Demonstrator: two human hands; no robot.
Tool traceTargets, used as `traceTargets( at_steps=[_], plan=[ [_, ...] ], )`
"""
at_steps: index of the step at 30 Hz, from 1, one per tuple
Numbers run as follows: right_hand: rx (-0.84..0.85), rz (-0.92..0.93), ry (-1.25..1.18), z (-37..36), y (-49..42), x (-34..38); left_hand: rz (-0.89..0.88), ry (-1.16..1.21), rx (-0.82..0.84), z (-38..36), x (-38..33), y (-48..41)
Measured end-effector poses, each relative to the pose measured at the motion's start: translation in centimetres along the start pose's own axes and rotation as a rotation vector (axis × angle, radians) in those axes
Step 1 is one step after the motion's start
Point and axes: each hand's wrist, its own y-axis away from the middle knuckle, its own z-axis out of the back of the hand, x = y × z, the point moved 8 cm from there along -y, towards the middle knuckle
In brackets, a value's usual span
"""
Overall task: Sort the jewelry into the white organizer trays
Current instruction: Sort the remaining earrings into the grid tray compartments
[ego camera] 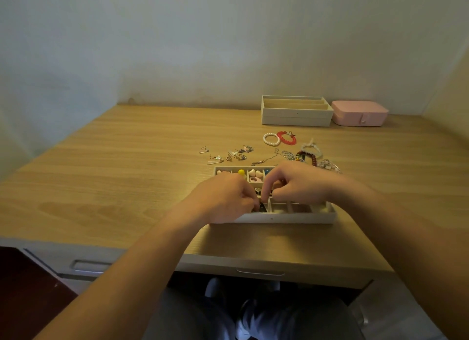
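The near white tray [286, 219] is sitting on the bench [127, 162] close to its front edge, and both hands are working over its left half. The left hand [223, 200] is curling its fingers and pinching a small dark piece [262, 208] right over a front compartment. The right hand [299, 184] is bending its fingers too, with the forefinger dipping toward the same spot; whether it is gripping anything is impossible to tell, since its fingers are hiding the contact. Back compartments are already holding a yellow bead [241, 172] and pale heart pieces [255, 173]. Beyond the tray, loose earrings [223, 158], a thin chain [269, 159], a pearl bracelet [271, 139], a red bracelet [287, 137] and a brown bead bracelet [308, 158] are lying on the bench waiting for sorting. A second white tray [297, 116] and a pink box [360, 115] are standing at the back wall. The dark piece is likely weighing next to nothing and behaving as a stiff, slippery bit, so a fingertip pinch is probably suiting it best. The chain is likely going limp and tangling, so lifting near the clasp seems wise. The earrings are looking delicate at their hooks, and the bracelets are probably flexing, so hooking a finger through the loop should work.
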Motion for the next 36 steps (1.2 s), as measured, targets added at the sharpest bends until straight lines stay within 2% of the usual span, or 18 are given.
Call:
traceTargets(
  at_steps=[2,7,14,20,25,28,33,36],
  plan=[
    [0.011,0.008,-0.038,-0.3,-0.1,0.0,-0.001,0.009,0.002,0.0,0.2,-0.1],
    [0.038,-0.013,0.047,-0.7,-0.2,0.1,-0.004,0.044,0.034,0.0,0.1,-0.1],
    [0.021,-0.014,0.03,-0.2,-0.1,-0.2,0.028,0.151,-0.078,1.6,1.0,-1.0],
    [-0.254,-0.051,-0.1,2.7,0.0,-2.5,0.104,0.086,-0.244,2.9,3.4,-2.0],
    [-0.616,-0.264,0.003,5.4,0.4,-7.3,0.152,-0.02,-0.24,2.0,3.4,-3.3],
    [-0.586,-0.382,0.125,4.9,0.5,-9.1,0.145,-0.052,-0.239,1.5,2.8,-4.5],
    [-0.456,-0.369,-0.008,4.5,0.3,-10.2,0.121,-0.055,-0.208,1.8,2.1,-5.8],
    [-0.508,-0.346,-0.075,5.3,0.5,-11.1,0.121,-0.036,-0.163,2.0,2.5,-6.7]
  ],
)
